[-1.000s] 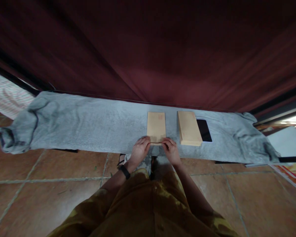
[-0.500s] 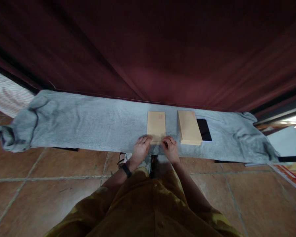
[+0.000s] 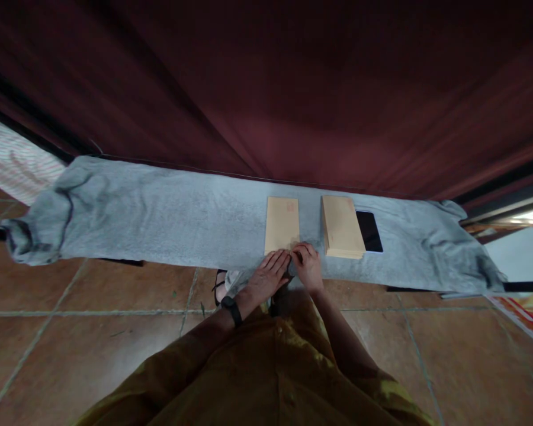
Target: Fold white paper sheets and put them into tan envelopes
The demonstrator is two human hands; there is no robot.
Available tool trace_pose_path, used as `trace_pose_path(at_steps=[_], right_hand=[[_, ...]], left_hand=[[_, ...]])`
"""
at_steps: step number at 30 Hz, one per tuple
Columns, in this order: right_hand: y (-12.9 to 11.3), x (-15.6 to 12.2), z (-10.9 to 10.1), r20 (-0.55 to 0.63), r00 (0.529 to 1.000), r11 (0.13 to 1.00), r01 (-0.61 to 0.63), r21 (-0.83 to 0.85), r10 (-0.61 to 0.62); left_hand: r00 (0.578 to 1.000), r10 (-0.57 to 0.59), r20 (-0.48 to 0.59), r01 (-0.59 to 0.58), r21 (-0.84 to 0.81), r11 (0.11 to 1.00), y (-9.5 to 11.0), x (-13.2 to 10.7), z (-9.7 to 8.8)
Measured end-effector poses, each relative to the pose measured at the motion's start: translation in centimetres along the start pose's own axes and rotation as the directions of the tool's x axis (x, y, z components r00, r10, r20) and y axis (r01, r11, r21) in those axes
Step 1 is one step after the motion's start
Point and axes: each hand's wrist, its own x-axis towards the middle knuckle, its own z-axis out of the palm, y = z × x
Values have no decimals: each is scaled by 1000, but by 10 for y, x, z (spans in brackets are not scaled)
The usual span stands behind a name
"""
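Note:
A tan paper envelope [image 3: 282, 225] with a small reddish print at its top right lies on a grey cloth. Across its near edge rests my left hand [image 3: 270, 274], fingers extended flat and side by side. My right hand [image 3: 308, 264] is curled at the near right corner, thumb and fingers pinched on the envelope's edge. The two hands almost meet, and they cover most of that near edge. To the right sits a stack of similar envelopes [image 3: 343, 226], partly overlapping a dark-screened tablet or phone [image 3: 370, 231].
The grey cloth [image 3: 173, 219] covers a long narrow surface, bunched at both ends. Behind it hangs a dark red curtain [image 3: 266, 106]. Brown floor tiles [image 3: 128, 349] lie below. A white panel [image 3: 524, 254] and a colourful printed sheet [image 3: 530, 313] are at the far right.
My left hand has slid right along the envelope's near edge, from the left corner to beside my right hand, and its fingers now lie flat. My right hand stays at the right corner.

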Motion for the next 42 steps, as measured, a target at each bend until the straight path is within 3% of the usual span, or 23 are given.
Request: trace_pose_path(at_steps=[7,13,26,31,42], right_hand=[[-3,-17,-2,5,997,997,75,31,-75],[-17,-40,3,149,965,976,207,64,-214],[-22,-43,1,169,974,985,163,-65,-150],[-20,-46,2,170,973,981,170,-89,-153],[-12,-50,-1,127,984,979,143,-142,-125]], left_hand=[[996,-19,88,11,88,996,6,1,-2],[993,-24,118,7,140,990,10,1,1],[995,-49,90,38,113,993,12,0,-3],[995,-75,68,73,31,997,4,-8,-3],[988,-156,-17,156,17,988,-9,-23,-1]])
